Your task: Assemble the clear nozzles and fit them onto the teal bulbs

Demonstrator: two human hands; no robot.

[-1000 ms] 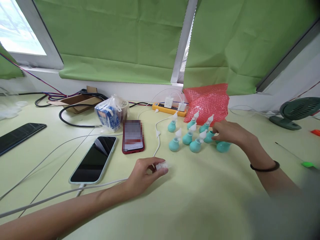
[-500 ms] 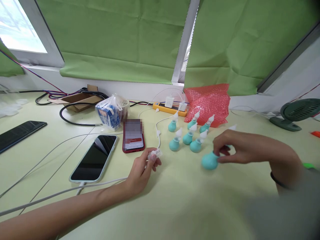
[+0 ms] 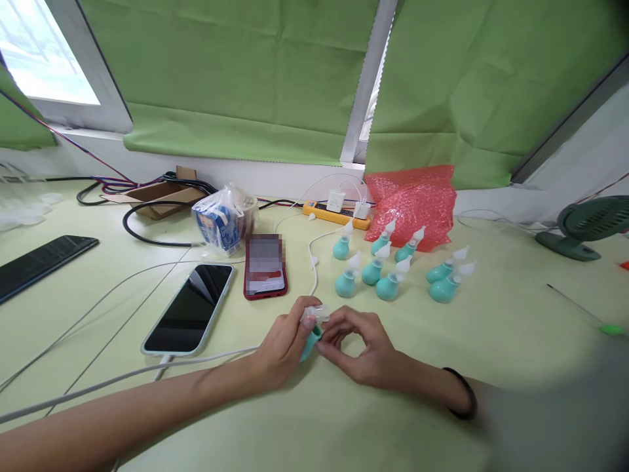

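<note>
My left hand (image 3: 284, 342) pinches a small clear plastic cap (image 3: 316, 313) between thumb and fingers. My right hand (image 3: 364, 345) meets it from the right, fingers closed on a teal rubber bulb (image 3: 309, 343) that shows only partly between the two hands. Both hands rest low over the pale green table (image 3: 373, 419), in front of a group of several teal bulbs with white nozzles (image 3: 374, 270). Two more such bulbs (image 3: 445, 280) lie tipped over to the right of the group.
A phone with a dark screen (image 3: 189, 308) and a red-cased phone (image 3: 265, 267) lie left of the hands, with white cables (image 3: 98, 383) running past. A bagged carton (image 3: 221, 223), power strip (image 3: 334, 213), red bubble-wrap bag (image 3: 415, 203) and green fan (image 3: 584, 226) stand at the back.
My right hand picked a teal bulb from the group and carried it left to my left hand. The left hand lifted the clear cap off the table and now holds it at the bulb.
</note>
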